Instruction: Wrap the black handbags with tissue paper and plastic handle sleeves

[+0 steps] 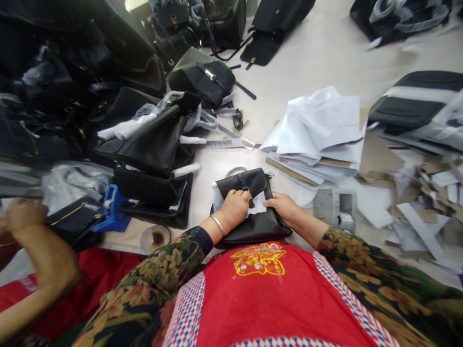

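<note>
A black leather handbag (pixel 253 226) lies open at the table's near edge, right in front of my red apron. White paper (pixel 257 205) sticks out of its mouth under the flap. My left hand (pixel 235 206) is closed over the bag's mouth, fingers pressed onto the paper beside the strap buckle. My right hand (pixel 284 206) grips the bag's right side, fingers curled onto its rim. A metal bangle sits on my left wrist.
Heaps of black handbags (pixel 144 140) fill the table's left and back. A stack of white paper sheets (pixel 318 132) lies right of centre, with cardboard scraps (pixel 419 193) farther right. A grey device (pixel 334 207) sits beside my right hand. Another person's arm (pixel 32 250) reaches in at left.
</note>
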A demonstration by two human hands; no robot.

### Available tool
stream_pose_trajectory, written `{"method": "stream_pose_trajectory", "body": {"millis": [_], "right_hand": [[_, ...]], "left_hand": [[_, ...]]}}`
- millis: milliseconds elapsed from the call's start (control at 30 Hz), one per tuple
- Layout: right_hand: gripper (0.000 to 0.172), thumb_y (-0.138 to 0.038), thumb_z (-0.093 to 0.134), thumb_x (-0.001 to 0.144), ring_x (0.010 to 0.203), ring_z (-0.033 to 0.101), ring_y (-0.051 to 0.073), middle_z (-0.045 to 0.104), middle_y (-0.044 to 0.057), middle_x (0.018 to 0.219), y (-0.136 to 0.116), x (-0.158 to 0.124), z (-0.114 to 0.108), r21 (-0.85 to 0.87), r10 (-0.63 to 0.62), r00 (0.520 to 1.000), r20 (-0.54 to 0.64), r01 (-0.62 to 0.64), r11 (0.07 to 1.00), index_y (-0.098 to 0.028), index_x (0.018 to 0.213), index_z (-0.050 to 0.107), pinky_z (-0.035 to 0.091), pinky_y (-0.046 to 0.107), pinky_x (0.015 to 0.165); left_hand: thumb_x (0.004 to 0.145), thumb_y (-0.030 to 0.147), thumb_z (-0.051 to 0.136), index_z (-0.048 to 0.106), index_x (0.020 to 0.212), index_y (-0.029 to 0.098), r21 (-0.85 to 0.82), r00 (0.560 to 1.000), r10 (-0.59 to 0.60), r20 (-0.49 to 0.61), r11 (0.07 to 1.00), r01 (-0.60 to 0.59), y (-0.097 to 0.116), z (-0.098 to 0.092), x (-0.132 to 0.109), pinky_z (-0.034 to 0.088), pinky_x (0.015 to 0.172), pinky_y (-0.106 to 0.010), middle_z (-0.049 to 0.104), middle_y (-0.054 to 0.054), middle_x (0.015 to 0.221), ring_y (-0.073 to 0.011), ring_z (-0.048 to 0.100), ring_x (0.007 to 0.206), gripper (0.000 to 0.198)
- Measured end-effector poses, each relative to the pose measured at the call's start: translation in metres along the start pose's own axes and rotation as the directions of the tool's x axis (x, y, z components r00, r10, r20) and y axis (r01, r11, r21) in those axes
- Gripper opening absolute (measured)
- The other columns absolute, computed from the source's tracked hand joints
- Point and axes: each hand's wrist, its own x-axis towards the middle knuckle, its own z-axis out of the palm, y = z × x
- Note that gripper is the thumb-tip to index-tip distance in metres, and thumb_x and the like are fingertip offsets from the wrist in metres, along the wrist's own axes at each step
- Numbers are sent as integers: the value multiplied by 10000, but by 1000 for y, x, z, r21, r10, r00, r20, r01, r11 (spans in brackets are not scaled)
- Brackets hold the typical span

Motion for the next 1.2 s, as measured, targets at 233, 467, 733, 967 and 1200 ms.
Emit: {"method": "stream_pose_trajectory", "body": {"millis": [233,467,733,967,1200], "right_hand": [[144,-190,692,598,482,585,151,671,8,584,1,-3,0,63,21,999,38,-24,998,-184,723,620,474,259,487],[116,-259,720,691,516,614,173,702,46,630,-3,-16,-2,38,80,996,45,-82,996,-182,731,643,523,278,522],[224,-406,682,801,595,644,154,726,45,765,-29,3,-12,-156,-58,993,-105,41,987,-192,858,645,492,238,499],[423,-369,748,670,839,695,252,758,68,935,-42,24,32,-282,-344,939,18,334,899,-184,1045,684,566,389,784],[555,-454,698,780,1176,601,313,693,93,1214,-33,-15,62,-531,-505,837,211,532,660,-201,1269,633,451,489,1055]], "left_hand": [[943,144,452,654,1164,125,-47,991,29,-132,998,-36,-9,0,-7,418,997,-443,641,-143,1074,-260,583,1035,300],[926,141,511,680,1100,170,-325,950,15,-312,938,-122,-23,-4,-16,503,946,-385,657,-112,1116,-220,615,1044,245],[872,309,637,668,1134,127,-547,577,-696,-426,707,448,-55,6,-53,476,995,-447,659,-170,1110,-281,609,1073,321],[771,646,663,692,881,142,-756,412,-908,71,221,616,-65,19,-44,503,776,-349,721,-146,886,-279,682,877,517],[723,688,705,720,816,137,-908,384,-883,271,-101,408,-73,15,-48,525,686,-313,758,-125,839,-258,701,803,559]]}}
